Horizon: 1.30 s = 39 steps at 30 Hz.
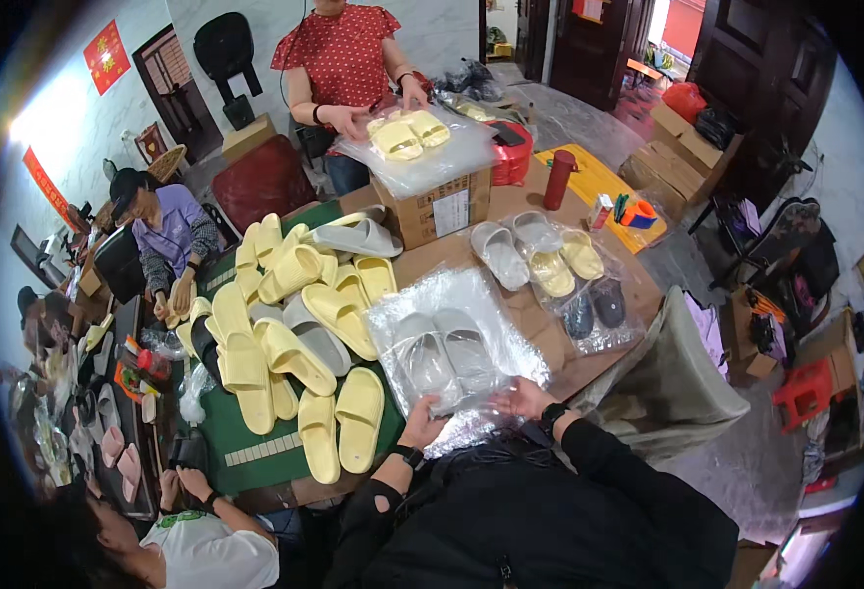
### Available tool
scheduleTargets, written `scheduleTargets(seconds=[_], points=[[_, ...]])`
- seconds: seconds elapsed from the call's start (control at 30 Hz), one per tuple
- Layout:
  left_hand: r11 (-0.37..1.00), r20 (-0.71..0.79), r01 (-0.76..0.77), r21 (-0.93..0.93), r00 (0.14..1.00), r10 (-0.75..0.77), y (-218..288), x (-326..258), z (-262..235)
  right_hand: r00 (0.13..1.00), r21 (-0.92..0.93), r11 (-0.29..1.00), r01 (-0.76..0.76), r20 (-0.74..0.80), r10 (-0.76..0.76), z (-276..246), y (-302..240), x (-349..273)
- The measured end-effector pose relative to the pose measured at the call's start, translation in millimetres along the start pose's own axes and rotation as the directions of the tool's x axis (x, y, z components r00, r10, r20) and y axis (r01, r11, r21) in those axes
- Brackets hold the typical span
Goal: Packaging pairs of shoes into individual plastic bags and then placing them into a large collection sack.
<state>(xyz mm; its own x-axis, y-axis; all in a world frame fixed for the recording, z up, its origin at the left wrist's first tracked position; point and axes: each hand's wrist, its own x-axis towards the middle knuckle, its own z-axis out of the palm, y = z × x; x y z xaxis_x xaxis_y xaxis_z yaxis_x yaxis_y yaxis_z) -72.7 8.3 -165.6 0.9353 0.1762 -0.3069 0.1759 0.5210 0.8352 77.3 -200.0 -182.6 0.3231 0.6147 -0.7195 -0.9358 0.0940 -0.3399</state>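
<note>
A pair of grey slide slippers [427, 358] lies side by side in a clear plastic bag [486, 344], on top of a stack of shiny clear bags [402, 304] in front of me. My left hand [422, 422] grips the bag's near edge, by the end of the left slipper. At the near right corner my right hand [524, 398] has its fingers closed on the same bag. Left of the stack, a pale yellow slide [361, 420] lies beside another, next to a large heap of yellow and grey slides [299, 324].
Bagged grey, yellow and dark slippers [552, 273] lie at the table's right. Beyond, a co-worker handles yellow slippers [407, 137] on plastic sheets above a cardboard box [437, 209]. A red flask [558, 180] stands near a tape dispenser [638, 213]. Other people sit at the left.
</note>
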Motion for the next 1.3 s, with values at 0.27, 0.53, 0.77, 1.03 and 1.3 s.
scheduleTargets(seconds=[0.27, 0.53, 0.77, 1.03, 1.3], points=[[0.704, 0.001, 0.188, -0.685, 0.966, -0.257, -17, 8, -12, 0.995, 0.218, 0.971, -0.096, -0.015, 0.102, 7, 6, 2], [0.955, 0.052, 0.146, -0.259, 0.989, -0.137, -27, 12, -15, 0.934, -0.288, 0.947, -0.144, 0.276, 0.226, 53, 10, -23], [0.872, 0.103, 0.478, -0.107, 0.878, -0.468, -14, 4, 20, 0.996, -0.390, 0.917, 0.085, 0.071, -0.063, 55, 7, -13], [0.586, 0.307, -0.140, 0.798, 0.931, -0.195, -49, 1, 14, 0.972, -0.218, 0.947, 0.235, 0.046, -0.231, 47, -8, -19], [-0.376, 0.497, -0.501, 0.779, 0.860, -0.116, -37, -14, 28, 0.845, -0.605, 0.645, 0.467, 0.090, -0.527, 75, -40, -47]])
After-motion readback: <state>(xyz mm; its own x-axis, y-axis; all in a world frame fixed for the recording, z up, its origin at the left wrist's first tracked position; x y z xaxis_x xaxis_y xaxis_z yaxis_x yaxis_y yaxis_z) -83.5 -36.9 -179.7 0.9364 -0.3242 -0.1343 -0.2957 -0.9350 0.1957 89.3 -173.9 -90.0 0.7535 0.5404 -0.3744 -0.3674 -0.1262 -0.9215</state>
